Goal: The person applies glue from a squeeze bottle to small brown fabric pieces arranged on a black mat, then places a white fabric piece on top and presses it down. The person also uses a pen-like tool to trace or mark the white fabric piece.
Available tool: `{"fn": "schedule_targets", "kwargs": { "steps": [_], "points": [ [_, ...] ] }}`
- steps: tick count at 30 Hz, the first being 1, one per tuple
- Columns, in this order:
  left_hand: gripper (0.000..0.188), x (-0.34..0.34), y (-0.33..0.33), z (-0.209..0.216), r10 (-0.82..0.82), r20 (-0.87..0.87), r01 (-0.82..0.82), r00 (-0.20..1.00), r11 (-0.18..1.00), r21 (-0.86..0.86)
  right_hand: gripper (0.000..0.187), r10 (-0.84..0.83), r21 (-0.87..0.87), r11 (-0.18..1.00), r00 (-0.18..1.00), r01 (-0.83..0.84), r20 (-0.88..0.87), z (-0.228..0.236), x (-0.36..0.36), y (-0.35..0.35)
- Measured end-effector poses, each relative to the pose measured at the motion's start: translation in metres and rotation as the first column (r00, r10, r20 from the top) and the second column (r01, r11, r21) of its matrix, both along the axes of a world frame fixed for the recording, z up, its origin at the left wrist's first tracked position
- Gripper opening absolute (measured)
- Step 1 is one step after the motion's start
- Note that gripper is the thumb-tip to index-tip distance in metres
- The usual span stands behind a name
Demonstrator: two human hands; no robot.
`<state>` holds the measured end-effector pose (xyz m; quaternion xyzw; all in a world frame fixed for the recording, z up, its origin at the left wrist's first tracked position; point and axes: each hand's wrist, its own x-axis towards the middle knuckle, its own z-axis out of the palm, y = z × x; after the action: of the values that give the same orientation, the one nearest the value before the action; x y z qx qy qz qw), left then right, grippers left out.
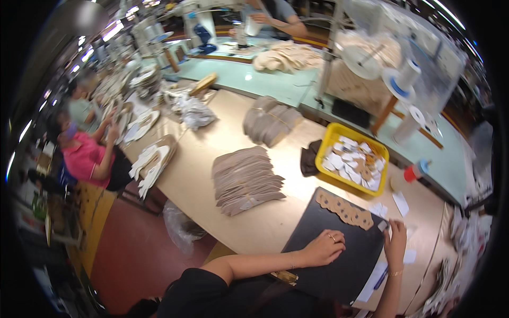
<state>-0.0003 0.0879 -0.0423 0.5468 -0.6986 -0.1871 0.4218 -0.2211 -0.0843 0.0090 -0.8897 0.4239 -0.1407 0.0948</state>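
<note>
My left hand [324,247] rests knuckles-up on a black mat [328,265] at the table's near edge, fingers curled, with a ring on one finger; nothing shows in it. My right hand [395,243] sits at the mat's right edge, fingers bent around a small white piece [383,226] near the end of a row of tan cut-out pieces [344,209] laid along the mat's far side. Whether it grips that piece I cannot tell. A yellow bin [331,139] of white and tan pieces stands just beyond the mat.
A fanned stack of grey-brown pieces [246,180] lies left of the mat, another grey stack [269,122] farther back. White slips [401,203] lie right of the mat. Two people sit at the left [87,156]; another person's arm [281,21] works at a machine across the green table [265,79].
</note>
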Motion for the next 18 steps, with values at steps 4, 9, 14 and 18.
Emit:
{"fn": "schedule_targets", "kwargs": {
  "steps": [4, 9, 14, 18],
  "points": [
    [0.011, -0.004, 0.002, -0.006, -0.013, -0.007, 0.013, 1.000, 0.999, 0.040, 0.053, -0.106, 0.031, 0.994, 0.994, 0.107, -0.037, -0.034, -0.019, 0.037],
    [0.010, -0.002, 0.000, -0.001, -0.025, 0.021, 0.023, 0.999, 0.996, 0.086, 0.070, -0.256, 0.188, 0.943, 0.960, 0.273, -0.110, -0.045, -0.017, 0.104],
    [0.010, 0.002, -0.007, 0.005, -0.013, -0.012, 0.013, 1.000, 1.000, 0.002, 0.076, -0.316, 0.202, 0.911, 0.922, 0.361, -0.223, -0.024, -0.013, 0.146],
    [0.012, -0.003, -0.007, 0.010, 0.000, 0.057, -0.002, 0.998, 1.000, 0.027, 0.084, -0.327, 0.085, 0.932, 0.918, 0.352, -0.223, -0.035, -0.012, 0.131]
  ]
}}
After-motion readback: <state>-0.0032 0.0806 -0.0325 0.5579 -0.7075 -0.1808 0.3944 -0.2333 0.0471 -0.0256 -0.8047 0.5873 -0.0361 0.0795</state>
